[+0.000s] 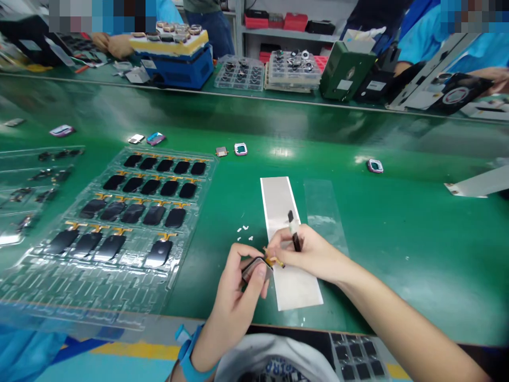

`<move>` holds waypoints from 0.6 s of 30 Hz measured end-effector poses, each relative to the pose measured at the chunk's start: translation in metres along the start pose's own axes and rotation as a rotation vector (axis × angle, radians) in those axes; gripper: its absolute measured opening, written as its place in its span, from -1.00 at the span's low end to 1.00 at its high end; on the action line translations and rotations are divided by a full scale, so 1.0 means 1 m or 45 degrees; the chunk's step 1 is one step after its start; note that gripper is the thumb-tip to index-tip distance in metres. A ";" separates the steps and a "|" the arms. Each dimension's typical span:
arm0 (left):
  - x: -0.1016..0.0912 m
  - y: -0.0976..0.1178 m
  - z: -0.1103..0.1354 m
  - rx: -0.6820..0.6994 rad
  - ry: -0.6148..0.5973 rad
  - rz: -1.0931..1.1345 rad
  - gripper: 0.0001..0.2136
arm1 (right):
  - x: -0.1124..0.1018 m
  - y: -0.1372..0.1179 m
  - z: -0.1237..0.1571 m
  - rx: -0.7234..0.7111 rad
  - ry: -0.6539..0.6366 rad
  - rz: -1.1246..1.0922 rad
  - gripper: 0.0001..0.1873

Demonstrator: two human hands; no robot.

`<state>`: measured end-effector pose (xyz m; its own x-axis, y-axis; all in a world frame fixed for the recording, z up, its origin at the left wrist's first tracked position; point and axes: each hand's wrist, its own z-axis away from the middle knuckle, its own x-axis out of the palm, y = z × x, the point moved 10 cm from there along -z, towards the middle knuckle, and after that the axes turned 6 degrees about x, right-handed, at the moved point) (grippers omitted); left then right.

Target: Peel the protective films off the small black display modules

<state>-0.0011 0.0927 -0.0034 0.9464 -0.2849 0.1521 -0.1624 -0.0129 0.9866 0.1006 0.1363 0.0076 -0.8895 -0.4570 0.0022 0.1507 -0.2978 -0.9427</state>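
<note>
My left hand grips a small square display screen by its edges, thumb across its face. An orange flex cable sticks out from the screen's right side. My right hand is closed at that cable, its fingertips touching it. A dark pen-like tool with a pale band stands up between the fingers of this hand. Beneath both hands lies a long pale adhesive sheet with white edges. Several tiny white scraps are on the green table just left of the sheet.
To the left, a clear plastic tray holds rows of black screens with orange cables. A transparent film lies right of the sheet. Small watch-like parts are scattered farther back. A raised shelf carries a blue box; other people stand behind it.
</note>
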 end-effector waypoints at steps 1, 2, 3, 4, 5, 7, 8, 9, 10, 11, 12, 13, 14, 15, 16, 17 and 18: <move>-0.001 0.000 -0.001 0.003 0.015 -0.003 -0.89 | 0.004 0.002 0.005 0.017 -0.047 -0.101 -0.78; 0.000 -0.001 -0.001 0.000 0.016 -0.005 -0.89 | 0.005 0.004 0.009 0.017 -0.066 -0.189 -0.76; 0.001 -0.002 -0.001 -0.010 0.011 -0.009 -0.88 | 0.006 0.005 0.012 0.011 -0.065 -0.254 -0.76; 0.002 -0.003 0.000 -0.023 0.004 -0.015 -0.88 | 0.006 0.007 0.014 0.007 -0.055 -0.294 -0.76; 0.002 -0.005 0.000 -0.036 -0.004 -0.023 -0.88 | 0.006 0.010 0.015 0.007 -0.044 -0.316 -0.75; 0.003 -0.008 0.002 -0.069 -0.020 -0.056 -0.88 | 0.006 0.014 0.015 0.007 -0.039 -0.322 -0.74; 0.004 -0.009 0.003 -0.084 -0.031 -0.077 -0.87 | 0.007 0.015 0.015 0.007 -0.043 -0.320 -0.73; 0.005 -0.011 0.004 -0.098 -0.042 -0.097 -0.87 | 0.007 0.017 0.015 0.008 -0.043 -0.316 -0.72; 0.005 -0.011 0.004 -0.110 -0.049 -0.110 -0.87 | 0.007 0.018 0.015 0.010 -0.036 -0.307 -0.71; 0.006 -0.012 0.005 -0.122 -0.054 -0.114 -0.87 | 0.007 0.019 0.015 0.014 -0.022 -0.291 -0.69; 0.006 -0.012 0.006 -0.138 -0.053 -0.105 -0.87 | 0.006 0.020 0.015 0.016 0.001 -0.265 -0.68; 0.006 -0.013 0.006 -0.154 -0.048 -0.085 -0.87 | 0.005 0.020 0.016 0.016 0.030 -0.226 -0.67; 0.006 -0.013 0.007 -0.172 -0.047 -0.059 -0.87 | 0.003 0.019 0.018 0.008 0.063 -0.177 -0.67; 0.006 -0.013 0.007 -0.187 -0.047 -0.032 -0.87 | 0.002 0.017 0.019 -0.008 0.102 -0.126 -0.68; 0.007 -0.014 0.008 -0.200 -0.049 -0.009 -0.86 | 0.000 0.014 0.021 -0.032 0.141 -0.076 -0.70; 0.008 -0.014 0.008 -0.209 -0.051 0.008 -0.85 | -0.002 0.010 0.023 -0.059 0.178 -0.034 -0.72; 0.008 -0.014 0.008 -0.212 -0.052 0.022 -0.85 | -0.003 0.007 0.024 -0.083 0.209 -0.002 -0.74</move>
<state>0.0067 0.0832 -0.0165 0.9313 -0.3223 0.1698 -0.1268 0.1500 0.9805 0.1150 0.1151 0.0091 -0.9490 -0.3120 -0.0456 0.1256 -0.2414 -0.9623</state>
